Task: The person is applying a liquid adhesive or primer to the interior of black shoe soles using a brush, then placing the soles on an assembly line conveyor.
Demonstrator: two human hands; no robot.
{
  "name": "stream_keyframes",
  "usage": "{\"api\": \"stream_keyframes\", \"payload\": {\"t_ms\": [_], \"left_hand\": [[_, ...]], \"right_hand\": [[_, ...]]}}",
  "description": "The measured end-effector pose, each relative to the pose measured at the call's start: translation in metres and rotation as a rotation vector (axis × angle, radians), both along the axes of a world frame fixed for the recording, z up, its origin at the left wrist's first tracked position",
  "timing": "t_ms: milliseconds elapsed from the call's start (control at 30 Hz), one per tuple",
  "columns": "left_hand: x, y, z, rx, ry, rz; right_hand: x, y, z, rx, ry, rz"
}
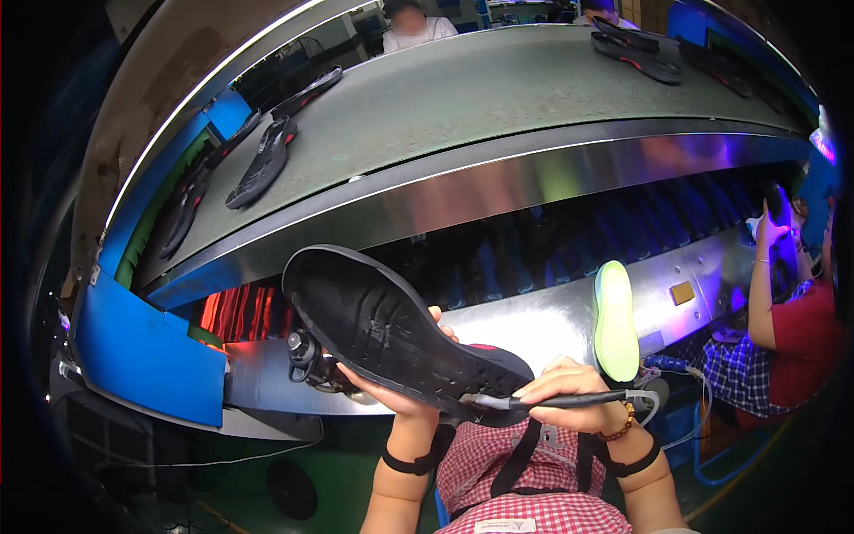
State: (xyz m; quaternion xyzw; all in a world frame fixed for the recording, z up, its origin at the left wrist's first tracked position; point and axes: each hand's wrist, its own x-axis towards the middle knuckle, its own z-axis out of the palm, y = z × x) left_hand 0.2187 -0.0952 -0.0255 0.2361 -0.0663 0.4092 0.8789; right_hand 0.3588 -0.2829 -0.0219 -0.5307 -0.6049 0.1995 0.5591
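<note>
My left hand (398, 390) is wrapped round a black shoe sole (382, 320), its hollow inner side facing up toward me. Ridges and small holes mark the inside, wet-looking streaks show near its middle, and a bit of red shows on the far edge. In my right hand (567, 390) is a slim black-handled brush (578, 400) with a clear tube running from its back end. The pale tip of the brush meets the sole's inside near the end closest to me.
Several black soles (262, 163) lie on a wide green conveyor belt (427, 93) beyond me. A yellow-green insole (616, 320) rests on the metal ledge (543, 311), near a small yellow block (682, 293). A black bottle-like thing (304, 351) stands left. A co-worker (805, 338) sits at right.
</note>
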Motion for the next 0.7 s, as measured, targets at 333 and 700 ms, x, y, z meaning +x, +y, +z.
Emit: {"api": "stream_keyframes", "payload": {"t_ms": [333, 700], "left_hand": [[0.002, 0.0, 0.005, -0.089, 0.076, 0.052], [0.007, -0.006, 0.012, -0.044, 0.126, 0.066]], "right_hand": [[0.01, -0.01, -0.012, -0.087, 0.169, 0.053], [0.009, -0.017, -0.027, -0.133, 0.757, 0.058]]}}
